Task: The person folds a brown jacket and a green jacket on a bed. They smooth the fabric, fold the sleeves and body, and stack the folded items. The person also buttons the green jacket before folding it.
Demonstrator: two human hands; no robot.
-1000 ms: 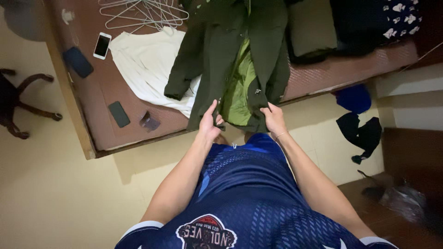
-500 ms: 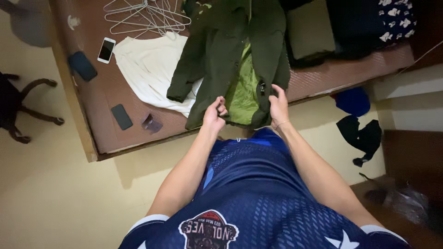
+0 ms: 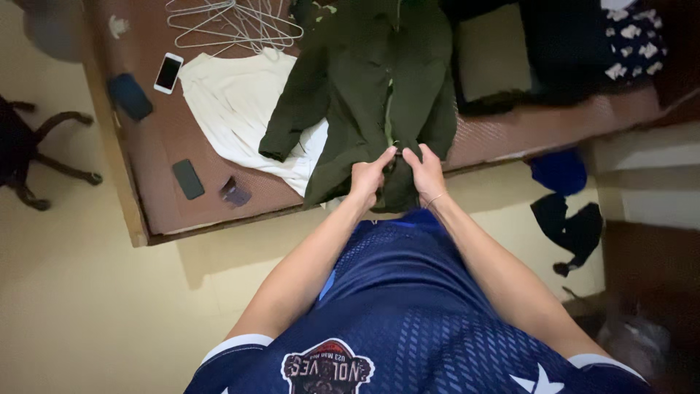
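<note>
Dark green jacket (image 3: 364, 95), twelve o'clock on bed (image 3: 510, 124): left hand (image 3: 367, 179) and right hand (image 3: 425, 171) pinch front edges together at hem; align edges evenly, cloth taut.

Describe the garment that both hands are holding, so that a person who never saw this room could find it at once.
On the brown bed platform in the upper part of the view, a dark green jacket lies spread, partly over a white garment. The left hand and right hand pinch its two front edges together near the hem. It is the only long-sleeved green piece, with a thin strip of light green lining showing.
</note>
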